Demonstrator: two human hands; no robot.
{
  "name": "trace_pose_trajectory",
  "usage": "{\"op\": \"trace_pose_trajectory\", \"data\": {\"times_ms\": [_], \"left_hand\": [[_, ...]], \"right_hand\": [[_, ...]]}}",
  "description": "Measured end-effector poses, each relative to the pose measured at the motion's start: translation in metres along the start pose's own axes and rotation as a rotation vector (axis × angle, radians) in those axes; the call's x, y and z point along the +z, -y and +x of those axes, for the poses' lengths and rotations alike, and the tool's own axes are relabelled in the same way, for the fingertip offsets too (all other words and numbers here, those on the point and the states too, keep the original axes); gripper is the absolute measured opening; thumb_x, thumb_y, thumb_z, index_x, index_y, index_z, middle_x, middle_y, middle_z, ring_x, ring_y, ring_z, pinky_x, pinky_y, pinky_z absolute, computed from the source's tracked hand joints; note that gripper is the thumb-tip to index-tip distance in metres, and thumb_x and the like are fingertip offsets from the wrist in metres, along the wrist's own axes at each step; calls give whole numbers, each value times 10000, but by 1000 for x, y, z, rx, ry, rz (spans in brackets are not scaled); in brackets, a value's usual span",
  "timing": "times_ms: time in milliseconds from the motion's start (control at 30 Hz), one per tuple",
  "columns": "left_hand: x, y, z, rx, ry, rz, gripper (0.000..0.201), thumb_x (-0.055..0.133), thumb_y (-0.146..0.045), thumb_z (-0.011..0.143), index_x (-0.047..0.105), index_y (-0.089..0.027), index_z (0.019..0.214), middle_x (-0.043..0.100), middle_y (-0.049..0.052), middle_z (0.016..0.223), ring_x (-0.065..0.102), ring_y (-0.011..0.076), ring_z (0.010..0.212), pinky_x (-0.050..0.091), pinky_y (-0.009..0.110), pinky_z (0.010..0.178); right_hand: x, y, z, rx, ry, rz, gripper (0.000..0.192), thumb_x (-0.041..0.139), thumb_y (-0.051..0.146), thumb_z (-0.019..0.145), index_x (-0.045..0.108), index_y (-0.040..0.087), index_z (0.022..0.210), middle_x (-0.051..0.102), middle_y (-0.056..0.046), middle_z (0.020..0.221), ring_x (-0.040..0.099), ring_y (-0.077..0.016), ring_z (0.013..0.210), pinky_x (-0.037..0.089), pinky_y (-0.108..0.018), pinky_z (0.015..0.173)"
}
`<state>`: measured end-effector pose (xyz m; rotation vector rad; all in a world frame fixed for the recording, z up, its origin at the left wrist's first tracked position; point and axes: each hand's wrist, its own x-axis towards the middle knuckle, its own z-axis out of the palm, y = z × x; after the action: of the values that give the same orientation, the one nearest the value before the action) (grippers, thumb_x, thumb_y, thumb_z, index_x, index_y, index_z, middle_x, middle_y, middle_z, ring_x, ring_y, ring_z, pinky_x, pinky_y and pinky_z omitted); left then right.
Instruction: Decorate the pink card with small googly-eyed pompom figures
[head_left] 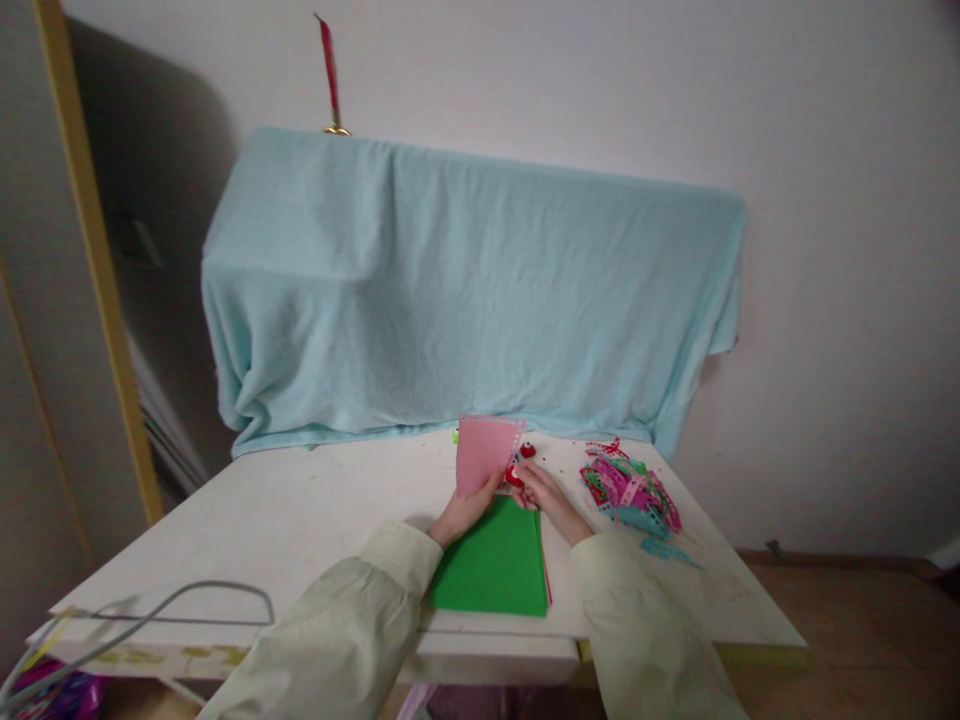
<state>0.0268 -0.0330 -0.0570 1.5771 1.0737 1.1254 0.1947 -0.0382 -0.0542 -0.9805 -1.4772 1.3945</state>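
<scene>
A sheet of pink paper (pixel 486 452) is held up in my left hand (pixel 466 510), its fingers closed on the lower edge. Small cut-outs run along the sheet's top and right edges. My right hand (pixel 541 492) closes around a small red craft punch (pixel 514 474) at the sheet's right edge. Just behind it, a second red punch (pixel 528 450) sits on the table. Below both hands lies a stack of green paper (pixel 491 565), with a red edge showing at its right side.
Punched paper strips in several colours (pixel 630 490) are heaped on the right of the white table (pixel 330 500). A light blue cloth (pixel 480 290) hangs at the back. Near the front left corner is a grey metal loop (pixel 217 585). A small green item (pixel 455 436) shows behind the pink sheet.
</scene>
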Motion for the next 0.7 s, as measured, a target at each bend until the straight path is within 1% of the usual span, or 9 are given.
{"op": "trace_pose_trajectory", "data": {"times_ms": [167, 300, 400, 533, 633, 700], "left_hand": [[1, 3, 2, 19, 7, 59, 519, 379, -600, 843, 516, -171, 585, 437, -28, 465, 421, 128, 485, 348, 258, 542], [1, 3, 2, 29, 15, 73, 528, 361, -582, 859, 478, -178, 541, 435, -30, 461, 423, 124, 478, 348, 257, 549], [0, -1, 0, -3, 21, 60, 542, 359, -586, 857, 468, -183, 511, 442, -22, 456, 425, 126, 470, 353, 260, 543], [-2, -11, -3, -30, 17, 42, 538, 374, -592, 846, 453, -192, 496, 444, -23, 457, 425, 128, 477, 365, 267, 564], [-4, -19, -7, -118, 5, 43, 534, 393, -601, 833, 430, -200, 483, 433, -27, 453, 419, 130, 469, 367, 276, 568], [-4, -21, -8, -144, -6, 39, 531, 402, -601, 828, 422, -203, 478, 433, -25, 457, 426, 133, 474, 368, 280, 571]], "right_hand": [[-1, -1, 2, -7, 9, -16, 365, 511, 565, 805, 485, 202, 841, 496, 62, 527, 390, -64, 401, 211, -186, 390], [-4, -2, 4, -36, 9, -11, 356, 517, 554, 806, 495, 199, 815, 488, 58, 545, 393, -70, 421, 235, -196, 397], [-5, -2, 4, -66, -12, -26, 339, 523, 533, 815, 513, 195, 812, 499, 48, 588, 413, -73, 445, 270, -203, 414], [-5, 0, 4, -86, -50, -64, 342, 552, 531, 798, 560, 192, 844, 539, 28, 647, 479, -94, 510, 340, -217, 459], [-3, -2, 6, -124, -103, -73, 335, 589, 505, 780, 590, 192, 902, 561, 18, 678, 496, -102, 533, 365, -227, 483], [-2, -3, 7, -147, -130, -62, 330, 613, 479, 771, 599, 195, 938, 581, 8, 710, 504, -106, 540, 380, -233, 494]]}}
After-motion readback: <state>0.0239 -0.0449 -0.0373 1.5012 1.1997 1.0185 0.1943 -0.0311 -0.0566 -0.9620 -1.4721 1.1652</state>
